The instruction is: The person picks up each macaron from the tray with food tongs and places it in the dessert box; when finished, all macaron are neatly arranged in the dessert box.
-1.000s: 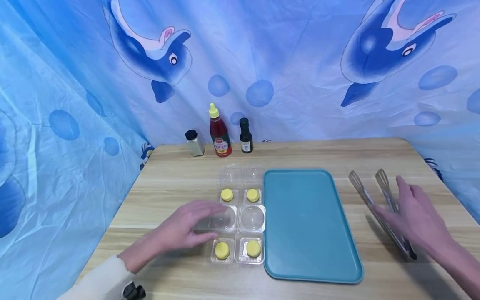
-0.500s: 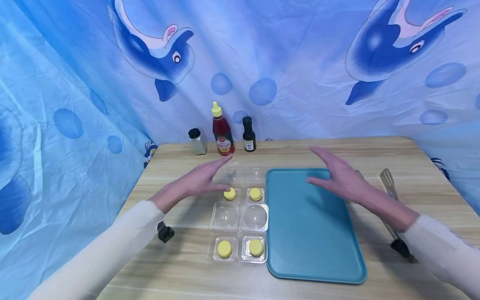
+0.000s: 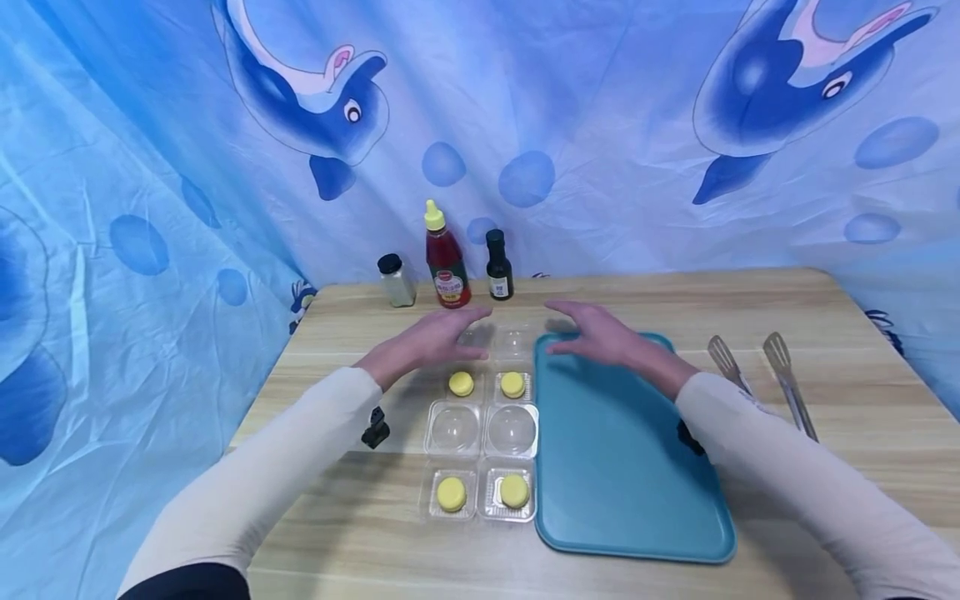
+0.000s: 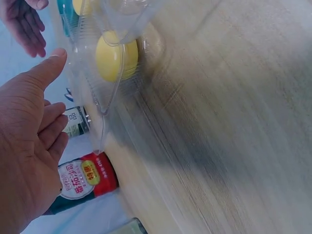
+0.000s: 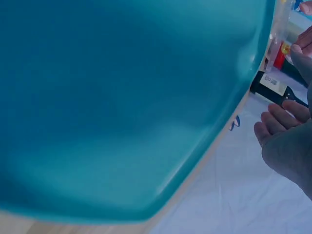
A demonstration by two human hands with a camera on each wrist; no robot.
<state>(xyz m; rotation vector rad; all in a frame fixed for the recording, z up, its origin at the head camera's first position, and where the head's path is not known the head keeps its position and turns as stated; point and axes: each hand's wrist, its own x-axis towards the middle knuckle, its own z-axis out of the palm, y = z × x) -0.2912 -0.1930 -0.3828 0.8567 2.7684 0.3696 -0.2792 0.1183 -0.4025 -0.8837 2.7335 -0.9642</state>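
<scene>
Several clear plastic clamshell boxes point(image 3: 512, 429) stand with raised lids in two columns. Each base holds one round yellow macaron-like sweet point(image 3: 452, 494). My left hand point(image 3: 441, 339) hovers by the far left lid, fingers extended and nothing in its grasp. Across from it my right hand point(image 3: 600, 335) is held over the far left part of the teal tray point(image 3: 630, 492), also with nothing in it. The palms face each other across the far right lid point(image 3: 513, 343). In the left wrist view, the thumb is spread apart from the loosely bent fingers, close to a box point(image 4: 100, 92).
At the back stand a black-capped jar point(image 3: 397, 283), a red sauce bottle point(image 3: 448, 271) and a small dark bottle point(image 3: 498, 268). Metal tongs point(image 3: 787, 379) lie right of the tray, partly behind my right sleeve. A blue dolphin curtain point(image 3: 600, 167) hangs behind the table.
My right hand has moved left from beside the tongs, across the tray. My left hand has gone forward and right, from the nearer boxes to the far lids.
</scene>
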